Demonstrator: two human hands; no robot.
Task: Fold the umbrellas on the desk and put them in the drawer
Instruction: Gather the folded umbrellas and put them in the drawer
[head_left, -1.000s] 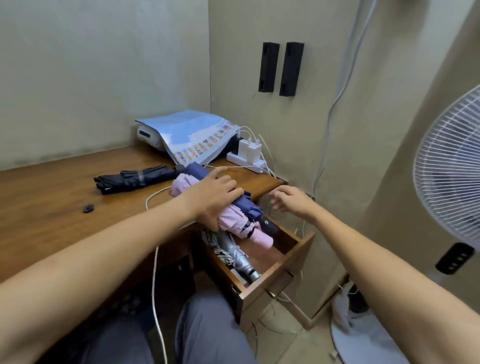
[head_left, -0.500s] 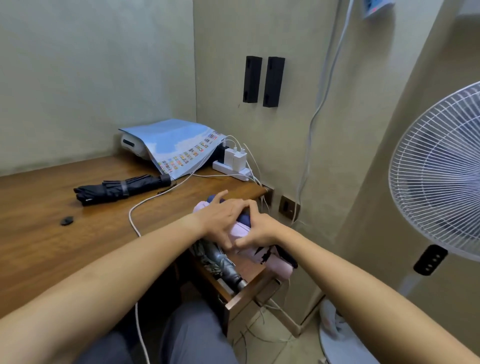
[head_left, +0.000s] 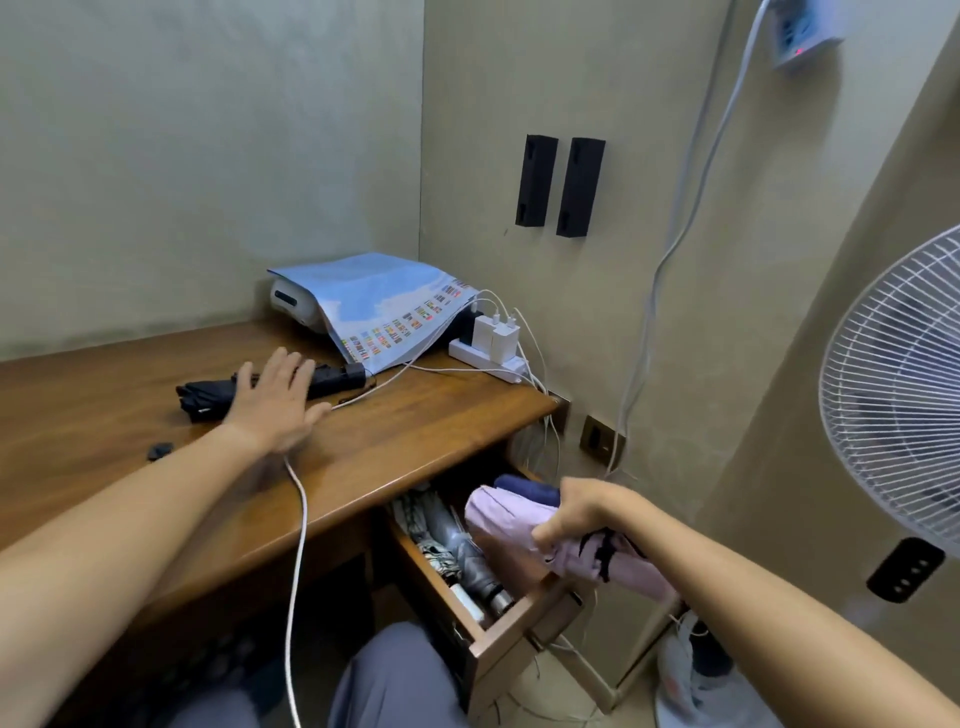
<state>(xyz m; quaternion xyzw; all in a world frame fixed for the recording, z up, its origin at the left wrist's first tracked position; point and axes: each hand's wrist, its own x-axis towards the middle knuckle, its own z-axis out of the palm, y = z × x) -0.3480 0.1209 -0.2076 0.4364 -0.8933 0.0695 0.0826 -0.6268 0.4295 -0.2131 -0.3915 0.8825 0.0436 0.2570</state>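
A folded black umbrella (head_left: 332, 378) lies on the wooden desk (head_left: 426, 431). My left hand (head_left: 272, 402) is spread open just over its middle, fingers straight. The open drawer (head_left: 498, 631) under the desk's right end holds a grey umbrella (head_left: 460, 556), a dark blue one (head_left: 527, 487) and a pink one (head_left: 506, 525). My right hand (head_left: 584, 514) grips the pink umbrella, whose end sticks out over the drawer's right side.
A white cable (head_left: 298, 525) runs across the desk and hangs off its front edge. A small black piece (head_left: 160, 450) lies at the left. A printer under a blue sheet (head_left: 374, 306) and a power strip (head_left: 488, 358) stand at the back. A fan (head_left: 898, 389) stands to the right.
My left hand left the umbrellas at the drawer and moved left across the desk to the black umbrella. My right hand stayed on the pink umbrella, now lower in the drawer.
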